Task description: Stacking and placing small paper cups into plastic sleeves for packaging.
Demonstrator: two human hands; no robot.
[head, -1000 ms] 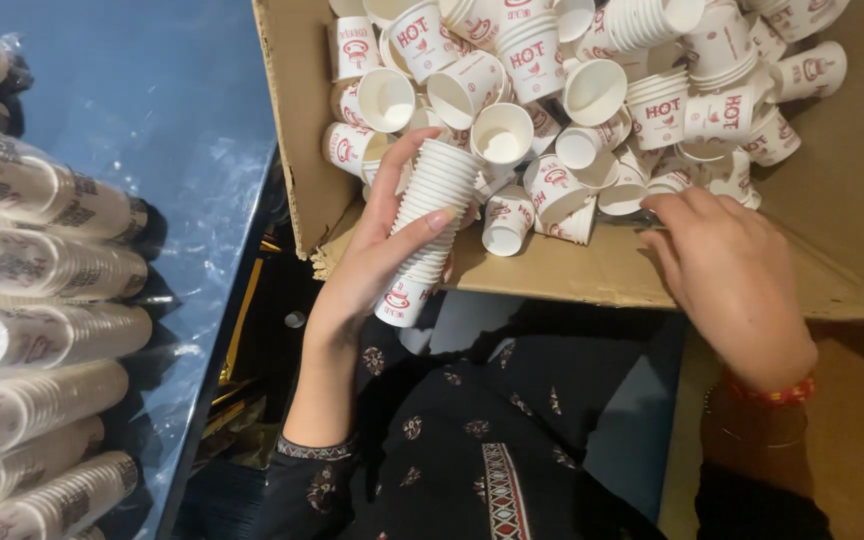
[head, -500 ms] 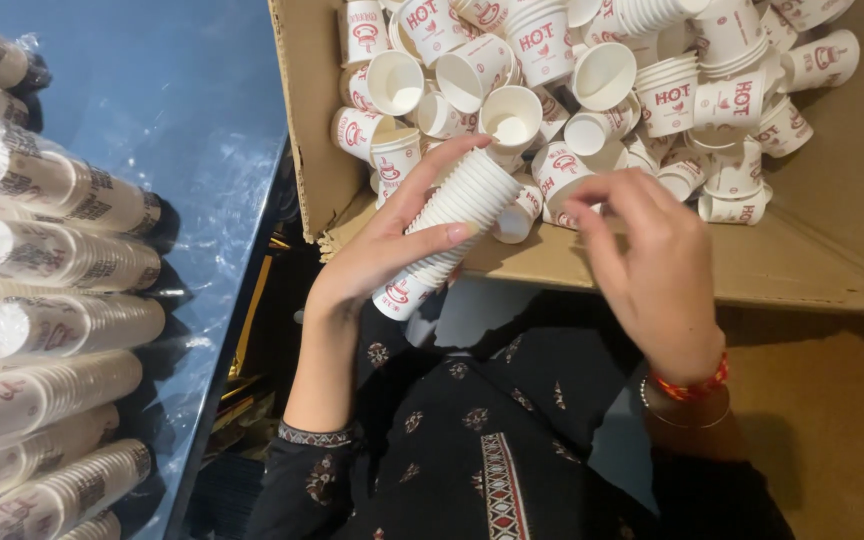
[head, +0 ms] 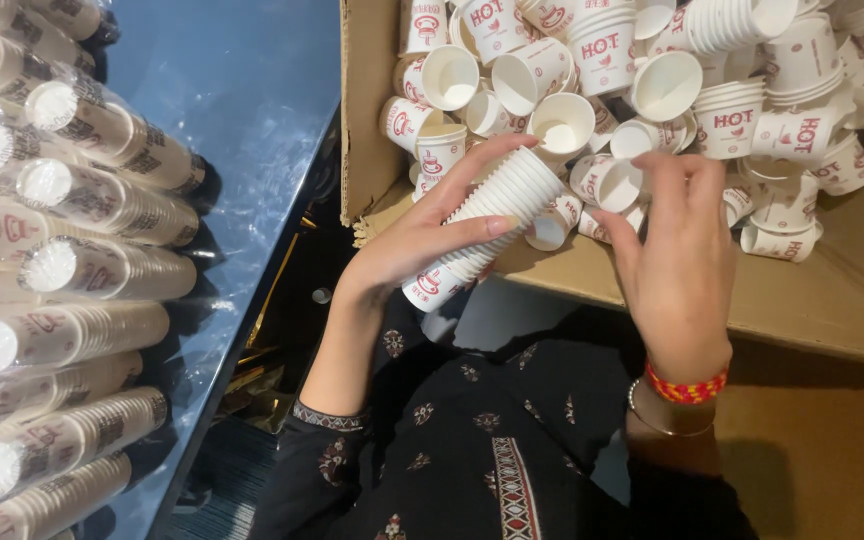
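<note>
My left hand grips a stack of nested white paper cups with red print, held slanted over the near flap of a cardboard box. My right hand hovers just right of the stack's open end, back of the hand up, fingers slightly spread over loose cups; whether it holds one is hidden. The box holds several loose white paper cups and short stacks, some lying on their sides.
On the left, a blue table carries several long plastic-wrapped sleeves of cups lying side by side. My dark patterned clothing fills the bottom centre. A red beaded bracelet is on my right wrist.
My right hand has moved left from the box's cups toward the stack's open end. The stack in my left hand has tilted and risen slightly.
</note>
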